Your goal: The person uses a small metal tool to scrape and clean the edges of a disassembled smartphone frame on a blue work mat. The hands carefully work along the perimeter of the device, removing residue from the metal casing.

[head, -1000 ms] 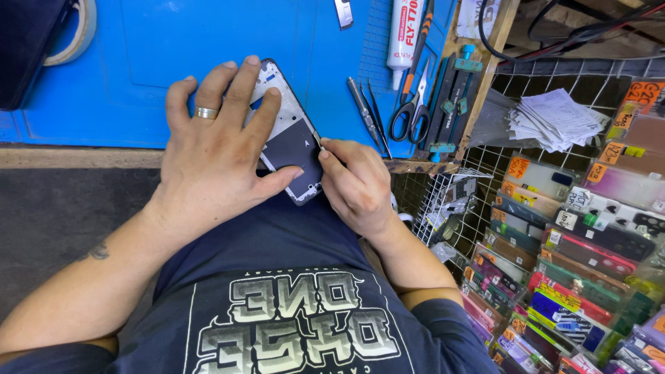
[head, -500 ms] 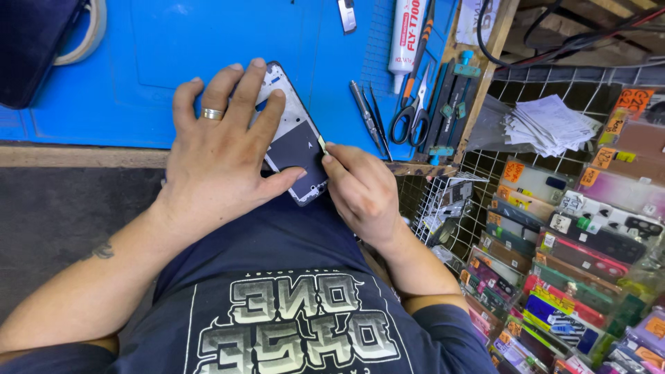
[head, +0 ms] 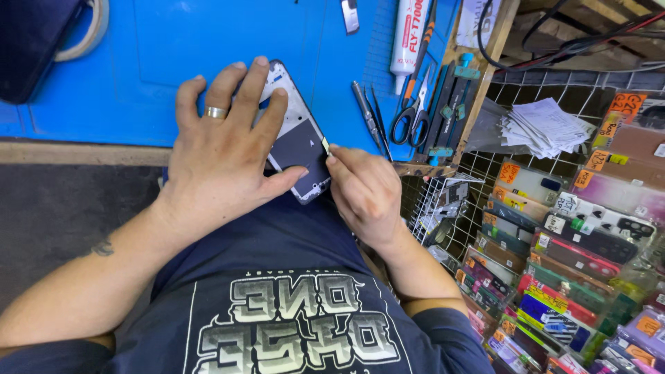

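Note:
A phone frame (head: pixel 299 142) with a white rim and a dark inner panel lies at the near edge of the blue work mat (head: pixel 138 62). My left hand (head: pixel 222 149), with a ring on one finger, lies flat over it, thumb under the lower edge. My right hand (head: pixel 364 190) is at the frame's right edge with its fingertips pinched on a small yellowish piece (head: pixel 325 145) against the rim. What that piece is I cannot make out.
Tweezers (head: pixel 370 118), scissors (head: pixel 412 114) and other hand tools lie on the mat's right side, with a white glue tube (head: pixel 407 34) above. A wire rack (head: pixel 554 228) of phone cases fills the right. A dark bag (head: pixel 34 41) sits at top left.
My right hand's fingertips have stayed at the frame's right edge, shifting slightly along it. My left hand still presses the frame down.

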{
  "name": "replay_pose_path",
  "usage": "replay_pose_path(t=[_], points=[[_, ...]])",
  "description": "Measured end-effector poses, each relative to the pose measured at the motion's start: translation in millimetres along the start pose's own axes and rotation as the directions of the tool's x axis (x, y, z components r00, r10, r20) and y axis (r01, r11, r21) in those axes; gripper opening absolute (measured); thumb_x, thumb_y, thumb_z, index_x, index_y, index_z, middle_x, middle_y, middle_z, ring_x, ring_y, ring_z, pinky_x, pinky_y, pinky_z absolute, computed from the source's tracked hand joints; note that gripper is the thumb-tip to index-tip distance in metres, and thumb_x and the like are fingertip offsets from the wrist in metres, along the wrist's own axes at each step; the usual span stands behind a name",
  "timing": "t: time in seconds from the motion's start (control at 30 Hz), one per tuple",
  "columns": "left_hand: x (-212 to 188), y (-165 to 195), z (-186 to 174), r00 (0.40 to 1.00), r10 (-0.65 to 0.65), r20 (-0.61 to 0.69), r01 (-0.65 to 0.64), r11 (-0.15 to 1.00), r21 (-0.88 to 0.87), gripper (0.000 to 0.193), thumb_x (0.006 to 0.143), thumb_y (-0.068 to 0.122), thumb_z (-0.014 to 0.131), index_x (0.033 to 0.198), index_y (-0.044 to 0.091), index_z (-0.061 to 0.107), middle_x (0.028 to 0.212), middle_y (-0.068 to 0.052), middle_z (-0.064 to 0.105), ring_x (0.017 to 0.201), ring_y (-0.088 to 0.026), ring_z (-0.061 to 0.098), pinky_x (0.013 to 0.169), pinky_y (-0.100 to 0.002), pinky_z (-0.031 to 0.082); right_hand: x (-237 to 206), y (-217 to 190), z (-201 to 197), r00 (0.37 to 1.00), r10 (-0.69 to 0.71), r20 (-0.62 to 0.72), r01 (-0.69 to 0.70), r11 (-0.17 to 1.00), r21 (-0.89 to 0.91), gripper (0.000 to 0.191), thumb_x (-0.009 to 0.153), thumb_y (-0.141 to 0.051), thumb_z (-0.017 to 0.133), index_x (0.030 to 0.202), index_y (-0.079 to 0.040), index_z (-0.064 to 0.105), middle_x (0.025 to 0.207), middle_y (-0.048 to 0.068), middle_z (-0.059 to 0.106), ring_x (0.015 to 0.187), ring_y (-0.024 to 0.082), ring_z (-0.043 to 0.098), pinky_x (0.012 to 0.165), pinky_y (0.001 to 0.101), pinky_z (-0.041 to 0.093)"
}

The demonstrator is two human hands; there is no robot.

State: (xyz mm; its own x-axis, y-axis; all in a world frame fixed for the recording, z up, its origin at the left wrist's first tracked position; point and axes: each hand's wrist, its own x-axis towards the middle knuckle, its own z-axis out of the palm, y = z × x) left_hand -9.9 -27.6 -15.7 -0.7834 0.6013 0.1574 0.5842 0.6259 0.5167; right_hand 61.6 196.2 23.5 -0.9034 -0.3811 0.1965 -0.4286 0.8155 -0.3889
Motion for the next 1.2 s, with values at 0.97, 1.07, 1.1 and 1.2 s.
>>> replay_pose_path(t=[0.97,1.07,1.1,1.2], points=[[1.9,0.8,3.6,1.0,0.01,-0.019,-0.01,1.0,0.0,0.087,0.078,0.059,0.08,0.138,-0.002,0.062,0.156,-0.025,0.047,0.14,-0.037,0.04,0.112,-0.058,0.028,6.3,-3.4,-6.8,0.997,0.015,0.073,-0.012,0.999,-0.041,0.037,0.079,0.005,0.075,0.115,0.004,0.067,0.119,0.017,0.07,0.102,0.032,0.07,0.087,0.0411,0.053],[3.0,1.1,2.7,1.0,0.016,-0.027,-0.016,1.0,0.004,0.087,0.078,0.059,0.08,0.137,-0.001,0.062,0.155,-0.025,0.047,0.14,-0.037,0.04,0.111,-0.058,0.028,5.1,-5.2,-10.6,0.997,0.023,0.069,-0.019,0.998,-0.065,0.035,0.081,0.006,0.075,0.114,0.003,0.067,0.119,0.016,0.07,0.102,0.031,0.07,0.087,0.04,0.053],[2.0,2.1,1.8,1.0,0.001,-0.02,-0.001,1.0,0.008,0.087,0.077,0.059,0.08,0.137,-0.001,0.062,0.155,-0.024,0.047,0.14,-0.037,0.04,0.111,-0.058,0.028,5.0,-5.9,-10.6,0.997,0.029,0.068,-0.024,0.998,-0.065,0.034,0.082,0.006,0.075,0.115,0.003,0.067,0.119,0.016,0.07,0.103,0.03,0.07,0.088,0.0395,0.054],[5.8,1.5,3.2,1.0,0.02,-0.015,-0.019,1.0,0.017,0.088,0.076,0.059,0.08,0.138,0.0,0.062,0.155,-0.024,0.047,0.14,-0.037,0.04,0.111,-0.059,0.028,10.0,-0.8,-6.1,0.998,0.006,0.063,-0.003,0.999,-0.045,0.038,0.079,0.006,0.075,0.115,0.004,0.067,0.118,0.016,0.07,0.103,0.032,0.07,0.089,0.0409,0.054]])
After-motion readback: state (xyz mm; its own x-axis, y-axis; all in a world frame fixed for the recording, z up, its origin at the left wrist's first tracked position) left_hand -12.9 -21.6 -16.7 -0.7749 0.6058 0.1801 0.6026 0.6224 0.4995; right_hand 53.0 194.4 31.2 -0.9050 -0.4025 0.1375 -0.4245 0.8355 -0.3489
